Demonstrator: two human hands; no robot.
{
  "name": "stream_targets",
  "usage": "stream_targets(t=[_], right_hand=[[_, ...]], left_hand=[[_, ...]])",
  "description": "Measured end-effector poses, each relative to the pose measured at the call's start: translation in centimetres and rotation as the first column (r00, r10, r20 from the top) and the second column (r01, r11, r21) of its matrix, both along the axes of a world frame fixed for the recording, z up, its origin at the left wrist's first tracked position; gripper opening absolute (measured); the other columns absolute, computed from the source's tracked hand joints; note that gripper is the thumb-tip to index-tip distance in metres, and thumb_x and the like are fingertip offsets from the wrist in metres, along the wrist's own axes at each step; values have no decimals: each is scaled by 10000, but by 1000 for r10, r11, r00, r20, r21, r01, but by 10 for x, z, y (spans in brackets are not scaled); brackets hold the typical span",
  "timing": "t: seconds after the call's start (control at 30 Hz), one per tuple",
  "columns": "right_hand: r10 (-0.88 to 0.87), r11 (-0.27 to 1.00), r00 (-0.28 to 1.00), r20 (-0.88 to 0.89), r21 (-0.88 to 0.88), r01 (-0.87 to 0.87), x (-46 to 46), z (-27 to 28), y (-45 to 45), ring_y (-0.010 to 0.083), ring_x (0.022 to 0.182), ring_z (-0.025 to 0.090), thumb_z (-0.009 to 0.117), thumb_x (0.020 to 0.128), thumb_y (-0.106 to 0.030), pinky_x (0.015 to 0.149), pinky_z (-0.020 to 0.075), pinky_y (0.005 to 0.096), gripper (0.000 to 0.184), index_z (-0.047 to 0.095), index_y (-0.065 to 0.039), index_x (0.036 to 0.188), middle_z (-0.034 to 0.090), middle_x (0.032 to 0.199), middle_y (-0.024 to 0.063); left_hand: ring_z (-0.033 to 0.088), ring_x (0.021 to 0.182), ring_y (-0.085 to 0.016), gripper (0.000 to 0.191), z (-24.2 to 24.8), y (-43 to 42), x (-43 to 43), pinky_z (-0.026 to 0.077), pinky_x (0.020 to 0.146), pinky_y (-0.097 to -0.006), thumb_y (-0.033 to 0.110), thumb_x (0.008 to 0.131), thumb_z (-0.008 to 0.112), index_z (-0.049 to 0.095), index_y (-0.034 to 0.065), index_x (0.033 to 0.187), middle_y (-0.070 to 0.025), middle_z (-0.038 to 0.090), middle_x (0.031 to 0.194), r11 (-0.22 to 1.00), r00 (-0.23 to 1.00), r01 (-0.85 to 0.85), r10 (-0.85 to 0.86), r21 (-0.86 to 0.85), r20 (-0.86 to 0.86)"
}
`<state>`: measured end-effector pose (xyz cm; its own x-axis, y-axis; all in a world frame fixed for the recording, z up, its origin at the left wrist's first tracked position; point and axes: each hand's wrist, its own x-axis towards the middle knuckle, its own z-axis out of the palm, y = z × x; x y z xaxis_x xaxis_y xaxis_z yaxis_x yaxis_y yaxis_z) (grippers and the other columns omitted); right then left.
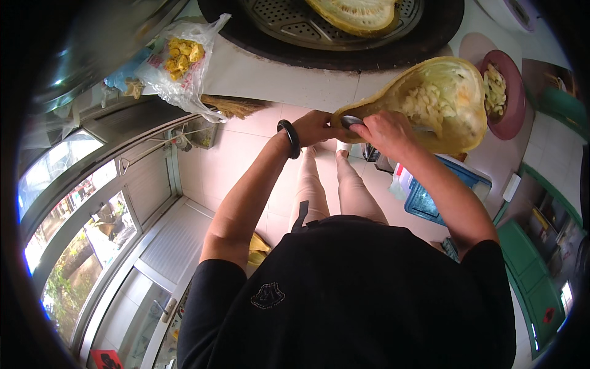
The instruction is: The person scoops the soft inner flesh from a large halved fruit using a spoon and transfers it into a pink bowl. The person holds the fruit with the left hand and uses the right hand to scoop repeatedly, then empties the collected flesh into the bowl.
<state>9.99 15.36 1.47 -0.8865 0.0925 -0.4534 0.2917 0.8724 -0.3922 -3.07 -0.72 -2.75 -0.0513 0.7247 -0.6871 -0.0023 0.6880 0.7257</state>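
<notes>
A hollowed gourd half (pixel 465 87) tilts toward me at the counter's edge, its pale inside facing up. Loose pulp and seeds (pixel 421 106) lie in its wide end. My left hand (pixel 315 127), with a black bangle on the wrist, grips the narrow end. In my right hand (pixel 389 133) is a metal spoon (pixel 351 121), its bowl against the flesh of the narrow end, near my left fingers. Another cut gourd half (pixel 359 16) rests cut side up on a perforated metal steamer rack (pixel 318 34).
The rack sits in a large dark wok (pixel 286 55) set into the white counter (pixel 276 78). A pink bowl (pixel 511 120) of scraped pulp stands right. Yellow chunks (pixel 183 56) lie on a plastic bag (pixel 156 74) at left. Below right is a blue bin (pixel 421 203).
</notes>
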Motion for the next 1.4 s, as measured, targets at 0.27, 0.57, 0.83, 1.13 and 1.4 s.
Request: stream_targets(t=[0.27,0.57,0.83,1.13,1.4], right_hand=[[-91,996,995,-38,-22,90,0,-6,-2,329,602,613,550,869,-418,574,487,415,447,651,-37,659,611,630,169],[-113,989,993,16,-91,114,2,-11,4,332,623,612,564,856,-430,585,482,429,436,658,-40,686,619,646,154],[-135,990,989,-66,-43,132,9,-10,4,331,564,594,571,850,-437,551,473,424,453,629,-44,632,600,599,156],[-109,994,988,-109,-22,108,9,-15,-1,320,547,596,580,848,-430,529,470,412,451,619,-54,602,588,572,155],[-137,990,975,-174,14,141,11,-19,-6,312,536,596,601,835,-420,519,471,401,432,619,-60,596,587,561,143]], left_hand=[[458,543,-69,332,2,0,-2,370,462,-222,287,833,660,623,6,1006,-12,580,695,1000,999,-25,24,14,37],[441,533,-54,276,1,-3,5,359,452,-206,240,860,632,620,14,1019,4,565,688,995,989,-97,97,-2,115],[416,522,-40,286,-4,-3,1,335,442,-193,227,860,635,610,11,1046,27,535,663,997,990,-72,70,13,124],[413,519,-47,276,-3,-4,5,341,445,-201,245,863,633,618,12,1011,21,529,656,997,992,-73,73,-7,103],[432,528,-64,327,-4,-6,12,358,454,-212,316,866,623,621,11,984,9,536,654,993,989,-115,117,-31,90]])
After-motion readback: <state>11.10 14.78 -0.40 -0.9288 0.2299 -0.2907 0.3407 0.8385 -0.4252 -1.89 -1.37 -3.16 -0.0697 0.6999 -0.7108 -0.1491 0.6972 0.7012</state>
